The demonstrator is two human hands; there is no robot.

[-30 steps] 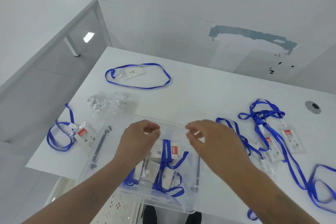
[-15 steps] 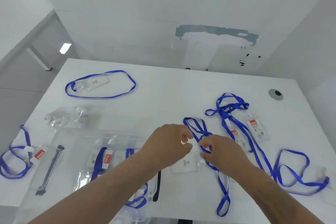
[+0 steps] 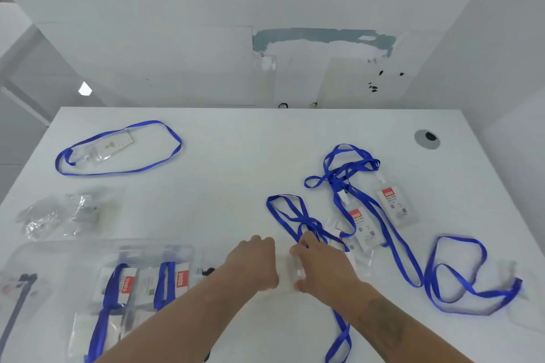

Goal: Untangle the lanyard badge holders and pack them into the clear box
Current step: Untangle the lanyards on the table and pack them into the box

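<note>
Centrally, both hands sit close together on the white table (image 3: 236,174). Right hand (image 3: 324,268) lies over a blue lanyard (image 3: 298,216), fingers curled around the strap where it crosses; its clear badge holder (image 3: 298,270) lies between the hands. Left hand (image 3: 253,259) is loosely curled beside the holder; grip cannot be determined. Clear box (image 3: 97,247), partly packed, sits just left of the left forearm.
</note>
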